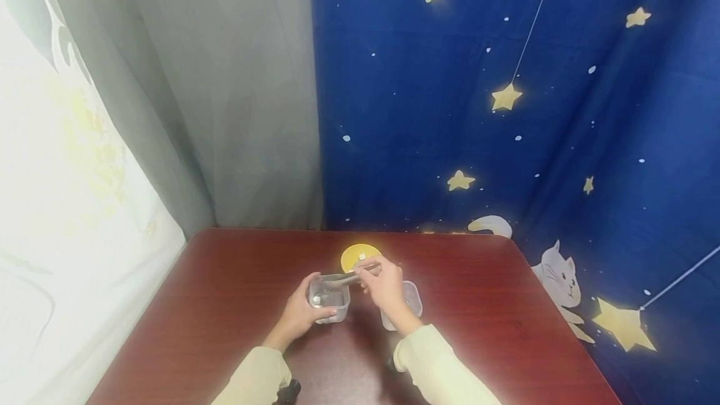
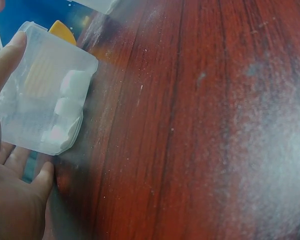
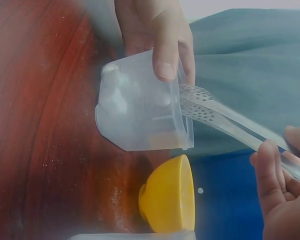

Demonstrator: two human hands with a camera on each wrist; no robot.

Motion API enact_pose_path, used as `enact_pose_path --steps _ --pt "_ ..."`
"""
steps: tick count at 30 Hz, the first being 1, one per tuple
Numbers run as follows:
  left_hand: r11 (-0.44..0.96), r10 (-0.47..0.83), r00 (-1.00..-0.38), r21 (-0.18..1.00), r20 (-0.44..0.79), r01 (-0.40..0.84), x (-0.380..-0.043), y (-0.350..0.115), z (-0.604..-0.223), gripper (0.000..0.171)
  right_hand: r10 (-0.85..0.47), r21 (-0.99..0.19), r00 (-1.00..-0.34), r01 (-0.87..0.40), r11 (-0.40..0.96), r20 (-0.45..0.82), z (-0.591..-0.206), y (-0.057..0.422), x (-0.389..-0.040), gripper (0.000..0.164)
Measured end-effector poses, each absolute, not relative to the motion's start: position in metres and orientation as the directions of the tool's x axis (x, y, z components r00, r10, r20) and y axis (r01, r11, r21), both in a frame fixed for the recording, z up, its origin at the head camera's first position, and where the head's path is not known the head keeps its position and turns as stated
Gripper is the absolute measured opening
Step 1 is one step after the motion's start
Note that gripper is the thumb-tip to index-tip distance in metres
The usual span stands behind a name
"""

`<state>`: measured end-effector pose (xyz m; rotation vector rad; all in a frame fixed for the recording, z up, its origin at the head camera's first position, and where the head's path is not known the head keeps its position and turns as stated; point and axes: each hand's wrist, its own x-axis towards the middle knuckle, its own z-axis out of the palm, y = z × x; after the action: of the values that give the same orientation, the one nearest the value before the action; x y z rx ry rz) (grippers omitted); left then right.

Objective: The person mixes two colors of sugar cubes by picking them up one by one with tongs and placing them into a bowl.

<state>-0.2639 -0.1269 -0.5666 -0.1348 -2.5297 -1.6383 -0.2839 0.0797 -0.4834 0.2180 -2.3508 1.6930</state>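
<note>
Curtains (image 1: pixel 242 92) hang behind a red table (image 1: pixel 478 280). Low mid-frame, the left hand (image 1: pixel 300 308) grips a box (image 3: pixel 145 115) of white lumps (image 2: pixel 75 84), maybe to keep it still. Tongs (image 3: pixel 215 118) dip into it. A bowl (image 3: pixel 162 195) sits just higher, maybe close for easy reach. The right hand (image 1: pixel 388 283) pinches the tongs, beside a tub (image 1: pixel 414 297).

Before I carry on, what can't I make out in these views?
- Second container: head view, contents mostly covered by the right hand and wrist.
- White pieces in the held container: left wrist view, exact count lost through the cloudy wall.
- Tongs: right wrist view, whether tips grip anything, blurred behind the rim.
- Yellow bowl: head view, near side partly hidden by the right hand.
</note>
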Motion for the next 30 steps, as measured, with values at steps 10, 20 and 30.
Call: enact_pose_path --steps 10,20,30 --pt "0.407 0.005 -0.99 0.904 0.144 0.133 -0.263 -0.127 -0.566 0.097 0.068 -0.902 -0.927 -0.34 0.266 0.369 -0.471 0.088 -0.282 0.014" --pt "0.387 0.0 -0.989 0.912 0.146 0.135 -0.262 -0.127 -0.566 0.099 0.155 -0.888 -0.898 -0.356 0.292 0.412 -0.453 0.095 -0.28 0.014" --pt "0.391 0.003 -0.988 0.909 0.152 0.141 -0.264 -0.127 -0.568 0.099 0.232 -0.874 -0.852 -0.412 0.258 0.47 -0.438 0.101 -0.287 0.013"
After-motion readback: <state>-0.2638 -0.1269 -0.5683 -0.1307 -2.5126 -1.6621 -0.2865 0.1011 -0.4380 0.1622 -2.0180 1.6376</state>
